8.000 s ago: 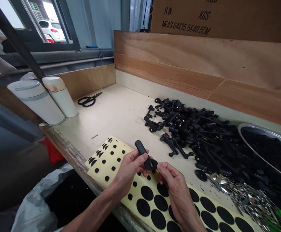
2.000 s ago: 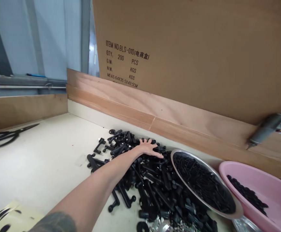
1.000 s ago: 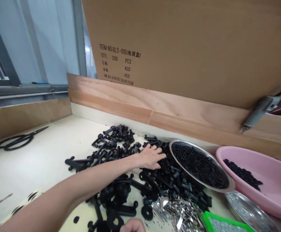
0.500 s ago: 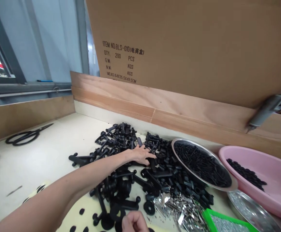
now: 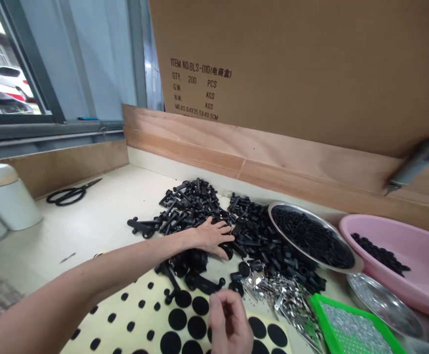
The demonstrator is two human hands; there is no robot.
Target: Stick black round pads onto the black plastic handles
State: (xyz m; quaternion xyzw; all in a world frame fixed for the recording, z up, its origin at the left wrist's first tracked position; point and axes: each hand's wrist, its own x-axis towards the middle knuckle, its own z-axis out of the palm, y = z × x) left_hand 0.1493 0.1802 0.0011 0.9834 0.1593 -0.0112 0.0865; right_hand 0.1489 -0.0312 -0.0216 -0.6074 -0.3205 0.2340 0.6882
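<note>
My left hand [image 5: 213, 238] lies with fingers spread on a pile of black plastic arm-like parts with ball ends [image 5: 188, 201], touching several near the middle of the table. Lower down, my right hand [image 5: 231, 322] is curled closed over a pale sheet of black round stickers [image 5: 177, 319]. Its fingers hide whatever they may hold. A few ball-ended black parts [image 5: 204, 283] lie on the sheet's upper edge, between the two hands. Short black tubular parts [image 5: 273, 250] are heaped right of my left hand.
A steel bowl of black pins [image 5: 356, 265], a pink basin [image 5: 428, 246], a steel dish [image 5: 387, 307], a green tray [image 5: 323, 322] and loose metal pieces [image 5: 284, 295] stand right. Scissors [image 5: 69, 195] and white canisters [image 5: 17, 196] are left. A power screwdriver [image 5: 417, 164] hangs at right.
The black parts near my right hand have shifted away toward the pile, baring more of the sticker sheet. My left hand stays spread on the pile. The view has turned left, showing the canisters.
</note>
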